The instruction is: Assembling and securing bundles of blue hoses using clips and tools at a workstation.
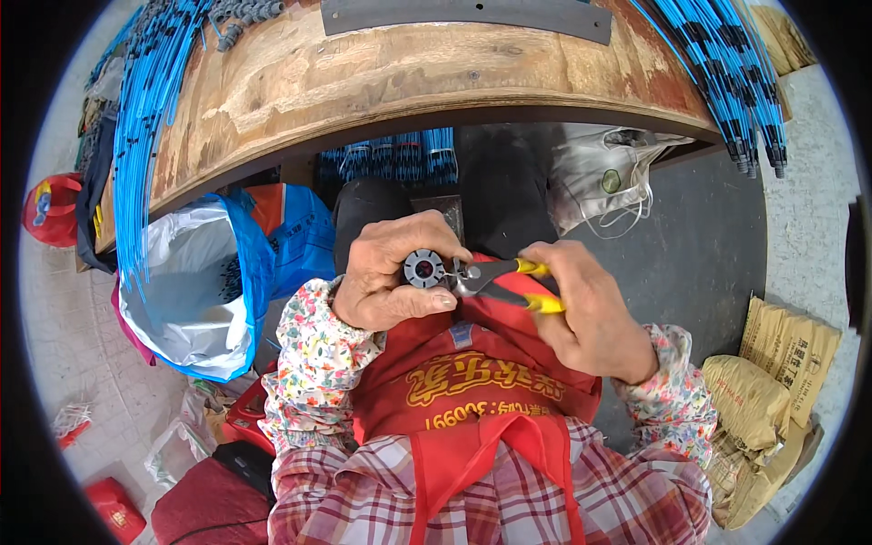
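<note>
My left hand is closed around a grey round slotted part, its end face turned up with a dark centre showing some red. In my right hand I grip pliers with black and yellow handles, which stand spread apart. The jaws point left, right beside the slotted part and between my left thumb and forefinger. A thin bit, perhaps wire, shows at the jaw tips; whether the jaws pinch it is too small to tell. Both hands are above my lap, over a red apron.
Ahead stands a wooden table bearing a grey metal strip. Bundles of blue cable ties hang over its left end, more blue strands at right. Left is a blue-and-white sack; a white bag hangs under the table.
</note>
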Demonstrator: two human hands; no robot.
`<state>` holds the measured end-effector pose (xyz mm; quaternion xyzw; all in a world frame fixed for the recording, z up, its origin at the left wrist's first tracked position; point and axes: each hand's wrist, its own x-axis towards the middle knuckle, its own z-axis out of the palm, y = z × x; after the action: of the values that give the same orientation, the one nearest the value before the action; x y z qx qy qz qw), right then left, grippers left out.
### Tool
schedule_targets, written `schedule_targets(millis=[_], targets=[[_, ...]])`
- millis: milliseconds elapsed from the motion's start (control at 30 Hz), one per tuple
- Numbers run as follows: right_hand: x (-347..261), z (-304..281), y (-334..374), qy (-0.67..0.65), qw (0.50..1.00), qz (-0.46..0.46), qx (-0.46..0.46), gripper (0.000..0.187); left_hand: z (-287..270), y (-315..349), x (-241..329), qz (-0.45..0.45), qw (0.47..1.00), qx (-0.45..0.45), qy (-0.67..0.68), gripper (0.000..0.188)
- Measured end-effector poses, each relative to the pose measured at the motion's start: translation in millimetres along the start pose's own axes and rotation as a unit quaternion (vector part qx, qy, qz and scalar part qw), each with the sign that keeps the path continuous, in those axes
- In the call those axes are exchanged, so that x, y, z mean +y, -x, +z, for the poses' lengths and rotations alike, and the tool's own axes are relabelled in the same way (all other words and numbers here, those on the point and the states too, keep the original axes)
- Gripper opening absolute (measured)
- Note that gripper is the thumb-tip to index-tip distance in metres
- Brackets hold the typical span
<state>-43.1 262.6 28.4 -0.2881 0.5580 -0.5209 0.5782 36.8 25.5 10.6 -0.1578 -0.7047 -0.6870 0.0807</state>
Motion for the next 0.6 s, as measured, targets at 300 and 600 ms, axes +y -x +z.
schedule_targets(millis=[300, 600], targets=[[-3, 7, -11, 0.020, 0.995, 0.067, -0.073, 0.039, -8, 5, -6, -0.036, 0.996, -0.021, 0.082, 0.049], [-12, 0, -13, -0.106, 0.973, 0.135, -0.157, 0.045, -5, 2, 2, -0.036, 0.998, -0.021, 0.050, 0.046]])
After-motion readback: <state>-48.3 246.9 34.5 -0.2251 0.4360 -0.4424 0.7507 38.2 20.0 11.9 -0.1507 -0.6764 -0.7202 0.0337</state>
